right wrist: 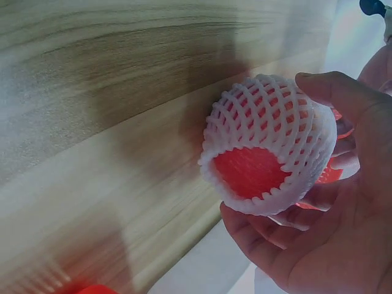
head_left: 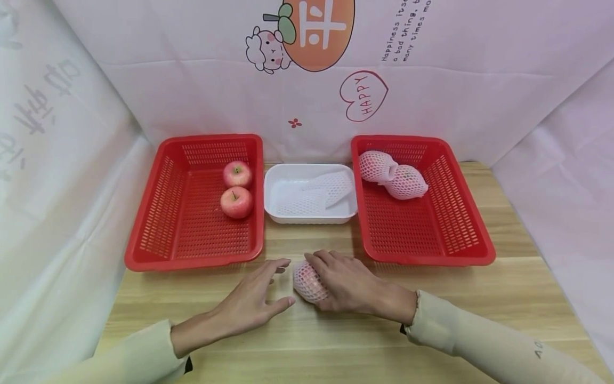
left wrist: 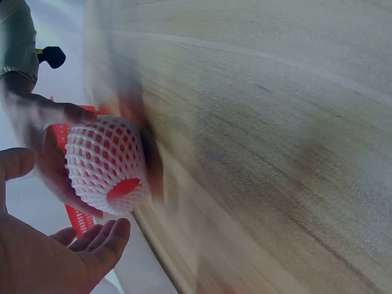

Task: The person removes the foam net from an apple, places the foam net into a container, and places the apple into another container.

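Observation:
My right hand [head_left: 347, 282] grips an apple [head_left: 310, 282] wrapped in a white foam net, low over the front middle of the table. In the right wrist view, thumb and fingers curl round the netted apple [right wrist: 263, 135], and red skin shows through the net's open end. Just left of it, my left hand [head_left: 247, 298] is spread with thumb and fingers apart, touching nothing. The left wrist view shows this left hand [left wrist: 67, 251] beside the netted apple [left wrist: 105, 162], with a gap between.
A red basket [head_left: 144, 256] at left holds two bare apples [head_left: 237, 189]. Between the baskets stands a white tray [head_left: 312, 220] with loose foam nets [head_left: 331, 186]. Another red basket [head_left: 479, 256] at right contains two netted apples [head_left: 405, 182]. White cloth hangs behind and at both sides.

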`<state>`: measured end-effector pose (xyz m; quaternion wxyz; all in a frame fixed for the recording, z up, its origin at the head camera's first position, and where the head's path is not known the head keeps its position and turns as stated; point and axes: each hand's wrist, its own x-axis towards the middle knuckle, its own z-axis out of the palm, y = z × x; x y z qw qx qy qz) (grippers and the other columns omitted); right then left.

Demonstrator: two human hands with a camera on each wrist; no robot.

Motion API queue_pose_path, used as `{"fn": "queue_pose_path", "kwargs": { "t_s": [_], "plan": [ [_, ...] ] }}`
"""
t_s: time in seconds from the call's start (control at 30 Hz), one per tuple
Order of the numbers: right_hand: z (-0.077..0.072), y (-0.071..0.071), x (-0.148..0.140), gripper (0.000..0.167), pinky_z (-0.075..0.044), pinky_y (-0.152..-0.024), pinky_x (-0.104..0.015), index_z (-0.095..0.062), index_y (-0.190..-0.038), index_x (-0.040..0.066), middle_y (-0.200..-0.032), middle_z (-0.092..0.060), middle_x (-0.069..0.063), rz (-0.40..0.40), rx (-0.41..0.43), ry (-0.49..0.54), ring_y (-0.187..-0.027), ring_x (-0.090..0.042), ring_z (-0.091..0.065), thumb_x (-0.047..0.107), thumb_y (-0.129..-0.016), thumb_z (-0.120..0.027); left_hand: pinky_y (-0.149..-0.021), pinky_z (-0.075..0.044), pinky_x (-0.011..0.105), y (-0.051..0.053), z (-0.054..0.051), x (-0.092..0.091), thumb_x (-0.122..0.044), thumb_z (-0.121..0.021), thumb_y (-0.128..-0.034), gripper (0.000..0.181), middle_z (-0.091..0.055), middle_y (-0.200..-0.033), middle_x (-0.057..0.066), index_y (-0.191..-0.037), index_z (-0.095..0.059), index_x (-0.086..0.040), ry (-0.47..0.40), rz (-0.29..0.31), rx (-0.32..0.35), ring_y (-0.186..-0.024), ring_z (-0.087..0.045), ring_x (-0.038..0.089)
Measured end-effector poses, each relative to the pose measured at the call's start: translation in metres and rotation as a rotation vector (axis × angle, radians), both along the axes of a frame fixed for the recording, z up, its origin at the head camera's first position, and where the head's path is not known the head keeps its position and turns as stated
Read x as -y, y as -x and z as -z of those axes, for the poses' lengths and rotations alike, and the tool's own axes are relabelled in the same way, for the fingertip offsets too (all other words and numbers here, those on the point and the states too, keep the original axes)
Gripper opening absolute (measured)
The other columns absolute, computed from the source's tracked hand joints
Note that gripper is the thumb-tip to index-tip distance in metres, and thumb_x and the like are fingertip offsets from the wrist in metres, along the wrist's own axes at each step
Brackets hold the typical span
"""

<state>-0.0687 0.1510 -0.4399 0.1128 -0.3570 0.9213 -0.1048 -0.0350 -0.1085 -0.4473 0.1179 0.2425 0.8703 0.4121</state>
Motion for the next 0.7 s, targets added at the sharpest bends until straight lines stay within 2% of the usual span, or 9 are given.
{"fn": "queue_pose_path", "kwargs": {
  "t_s": [0.17, 0.3, 0.53, 0.7],
  "plan": [
    [0.004, -0.002, -0.002, 0.099, -0.062, -0.089, -0.054, -0.042, -0.159, 0.004, -0.152, -0.053, -0.014, 0.015, 0.011, 0.036, -0.134, -0.036, -0.059, 0.05, -0.083, -0.086, -0.099, -0.058, 0.05, 0.001, 0.005, 0.0, -0.028, -0.078, -0.097, 0.066, -0.061, -0.144, 0.018, -0.15, -0.048, -0.002, -0.01, 0.005, 0.015, -0.125, -0.065, 0.035],
    [0.007, -0.006, -0.005, 0.103, -0.061, -0.09, -0.055, -0.039, -0.16, 0.003, -0.153, -0.052, -0.016, 0.029, 0.019, 0.072, -0.138, -0.037, -0.055, 0.052, -0.083, -0.086, -0.098, -0.057, 0.053, 0.002, 0.008, 0.0, -0.027, -0.075, -0.0988, 0.064, -0.06, -0.144, 0.02, -0.15, -0.048, 0.001, -0.017, 0.007, 0.064, -0.124, -0.064, 0.038],
    [0.009, -0.011, -0.012, 0.107, -0.06, -0.093, -0.059, -0.038, -0.161, 0.002, -0.152, -0.053, -0.02, 0.065, 0.042, 0.13, -0.138, -0.039, -0.055, 0.049, -0.08, -0.09, -0.1, -0.058, 0.053, 0.003, 0.013, 0.0, -0.021, -0.074, -0.0994, 0.062, -0.062, -0.14, 0.023, -0.15, -0.047, 0.003, -0.045, -0.04, 0.155, -0.125, -0.064, 0.039],
    [0.014, -0.013, -0.021, 0.109, -0.057, -0.1, -0.059, -0.039, -0.16, 0.002, -0.149, -0.055, -0.023, 0.118, 0.056, 0.17, -0.134, -0.041, -0.059, 0.048, -0.077, -0.093, -0.101, -0.057, 0.052, 0.005, 0.016, 0.002, -0.016, -0.073, -0.0992, 0.058, -0.061, -0.139, 0.028, -0.147, -0.048, 0.006, -0.086, -0.075, 0.195, -0.127, -0.063, 0.043]
  ]
}}
